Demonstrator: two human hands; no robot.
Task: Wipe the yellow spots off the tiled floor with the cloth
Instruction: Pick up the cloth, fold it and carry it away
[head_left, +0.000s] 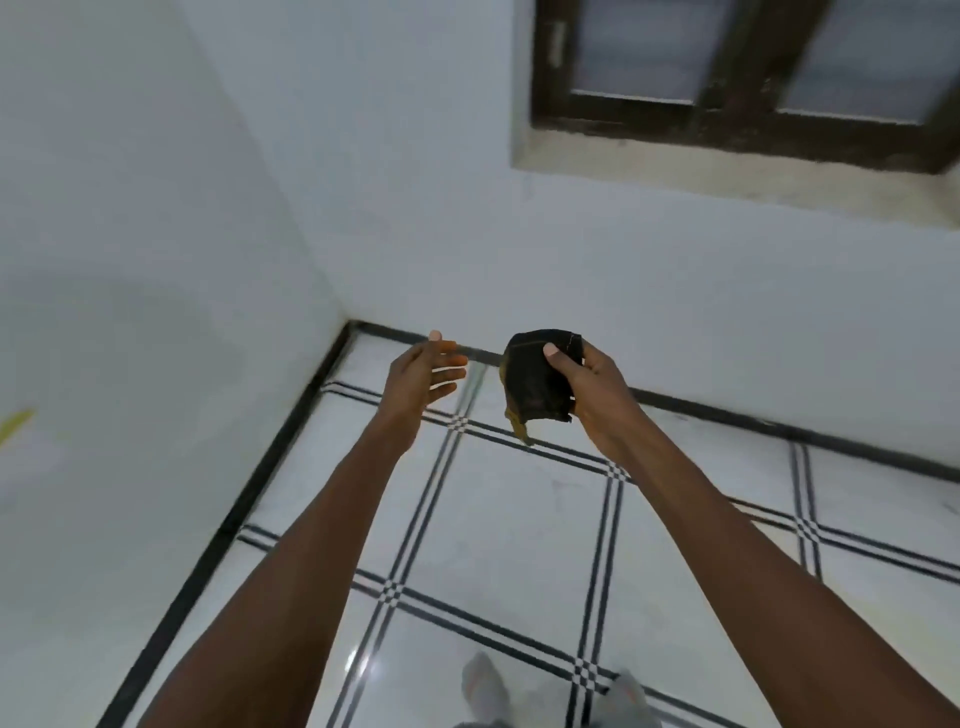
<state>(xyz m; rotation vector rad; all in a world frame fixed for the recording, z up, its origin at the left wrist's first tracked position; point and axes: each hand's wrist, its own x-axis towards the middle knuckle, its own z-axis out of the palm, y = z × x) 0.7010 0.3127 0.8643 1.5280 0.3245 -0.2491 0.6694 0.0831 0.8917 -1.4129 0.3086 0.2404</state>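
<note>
While the right hand (587, 389) holds the cloth (540, 382) up in the air, thumb pressed on its near face and fingers curled behind it, the floor (519, 499) lies well below both hands. The cloth is a dark, bunched wad (a yellow-stained corner hangs from its lower left edge), its long axis running roughly up and down. The left hand (423, 371) hangs just left of it, fingers straight and spread, palm turned toward the cloth, holding nothing and not touching it. No yellow spots show on the tiles in view; a yellow smear (15, 423) sits on the left wall, blurred. The likely next move is downward, and the right hand, already gripping, is the one placed to carry it.
</note>
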